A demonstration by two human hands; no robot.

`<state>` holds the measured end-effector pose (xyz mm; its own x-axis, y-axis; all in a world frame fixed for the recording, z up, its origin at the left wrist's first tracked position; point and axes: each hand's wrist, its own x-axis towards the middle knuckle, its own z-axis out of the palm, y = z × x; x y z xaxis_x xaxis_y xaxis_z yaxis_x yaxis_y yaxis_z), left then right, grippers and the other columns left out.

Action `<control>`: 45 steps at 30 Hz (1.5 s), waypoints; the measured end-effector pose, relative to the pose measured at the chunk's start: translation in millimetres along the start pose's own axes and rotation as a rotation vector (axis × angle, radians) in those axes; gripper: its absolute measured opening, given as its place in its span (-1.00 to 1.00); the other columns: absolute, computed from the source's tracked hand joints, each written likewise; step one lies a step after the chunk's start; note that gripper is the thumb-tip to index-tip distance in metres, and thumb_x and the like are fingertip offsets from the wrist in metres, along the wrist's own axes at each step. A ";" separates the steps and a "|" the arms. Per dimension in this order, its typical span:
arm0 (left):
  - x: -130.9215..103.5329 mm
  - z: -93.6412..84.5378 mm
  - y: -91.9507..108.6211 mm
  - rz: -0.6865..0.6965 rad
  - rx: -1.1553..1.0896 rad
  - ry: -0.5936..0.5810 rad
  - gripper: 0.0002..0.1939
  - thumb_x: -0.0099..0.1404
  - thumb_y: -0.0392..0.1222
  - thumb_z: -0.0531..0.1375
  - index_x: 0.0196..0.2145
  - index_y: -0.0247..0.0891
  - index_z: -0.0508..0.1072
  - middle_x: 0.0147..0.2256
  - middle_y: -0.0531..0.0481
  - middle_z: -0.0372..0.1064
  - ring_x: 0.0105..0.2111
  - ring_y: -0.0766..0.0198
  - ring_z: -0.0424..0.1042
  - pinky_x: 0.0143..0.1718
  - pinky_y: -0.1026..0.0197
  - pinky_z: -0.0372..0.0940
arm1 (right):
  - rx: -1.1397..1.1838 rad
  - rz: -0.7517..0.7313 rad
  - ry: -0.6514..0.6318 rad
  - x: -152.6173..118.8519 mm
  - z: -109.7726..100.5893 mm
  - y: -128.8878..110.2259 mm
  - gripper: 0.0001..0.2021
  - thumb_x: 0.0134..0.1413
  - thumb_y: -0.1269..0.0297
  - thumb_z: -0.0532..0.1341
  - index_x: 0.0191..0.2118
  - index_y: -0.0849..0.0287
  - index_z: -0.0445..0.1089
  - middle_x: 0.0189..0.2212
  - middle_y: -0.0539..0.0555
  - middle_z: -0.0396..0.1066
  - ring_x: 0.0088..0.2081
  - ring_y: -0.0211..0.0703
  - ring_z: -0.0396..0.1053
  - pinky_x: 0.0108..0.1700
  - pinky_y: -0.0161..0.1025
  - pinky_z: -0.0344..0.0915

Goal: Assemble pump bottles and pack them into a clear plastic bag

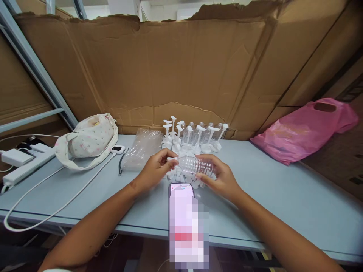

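Note:
A clear ribbed plastic bottle [190, 164] lies on its side in the air, its neck pointing left. Wrapped round the bottle's body is my right hand [219, 175]. My left hand [159, 165] pinches at the neck end, where a small white cap [173, 160] shows between thumb and fingers. Whether the cap is screwed on, I cannot tell. Beneath the bottle is a pile of small white plastic parts [181, 176]. Just behind stand several white pump-like pieces with long stems [200, 133] and a row of clear bottles [195, 135].
A phone [181, 215], its screen blurred, is in front of the hands. Left of the bottles lie a clear plastic bag [144, 149], a white cloth bag [92, 136] and a power strip [28, 168] with cables. At right sits a pink plastic bag [300, 132]. Cardboard [176, 68] walls the back.

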<state>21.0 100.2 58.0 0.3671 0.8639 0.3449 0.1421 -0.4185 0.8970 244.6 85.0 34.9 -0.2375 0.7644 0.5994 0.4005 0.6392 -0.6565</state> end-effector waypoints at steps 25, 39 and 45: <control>-3.0 0.9 -2.5 0.270 1.126 -0.073 -0.67 0.32 -0.21 0.05 0.02 -0.33 0.27 -0.14 -0.14 0.39 -0.12 0.10 0.34 -0.12 0.06 0.25 | -0.168 -0.119 0.041 0.1 2.3 -5.1 -0.65 0.00 0.24 0.28 -0.06 0.14 0.30 -0.22 0.14 0.40 -0.23 -0.09 0.39 -0.23 -0.14 0.38; -3.9 -1.3 -3.1 0.340 1.126 0.009 -0.82 0.29 -0.18 0.10 -0.17 -0.26 0.38 -0.26 -0.06 0.42 -0.24 0.16 0.36 -0.25 0.15 0.23 | -0.149 -0.227 0.019 0.9 1.8 -1.9 -0.71 0.05 0.30 0.24 -0.06 0.07 0.34 -0.16 0.15 0.40 -0.10 -0.03 0.38 -0.13 -0.08 0.38; -7.0 2.2 -6.2 0.488 1.127 0.109 -0.80 0.33 -0.22 0.02 -0.45 -0.26 0.31 -0.47 -0.01 0.34 -0.45 0.27 0.29 -0.40 0.23 0.14 | 0.084 0.181 0.018 -1.8 1.7 -4.4 -0.75 0.05 0.10 0.21 -0.21 0.15 0.34 -0.51 0.02 0.41 -0.56 -0.20 0.37 -0.54 -0.25 0.34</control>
<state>19.5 96.2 49.3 0.5332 0.5458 0.6464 0.7449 -0.6651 -0.0528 241.7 81.0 36.0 -0.1523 0.8661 0.4762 0.3596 0.4973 -0.7895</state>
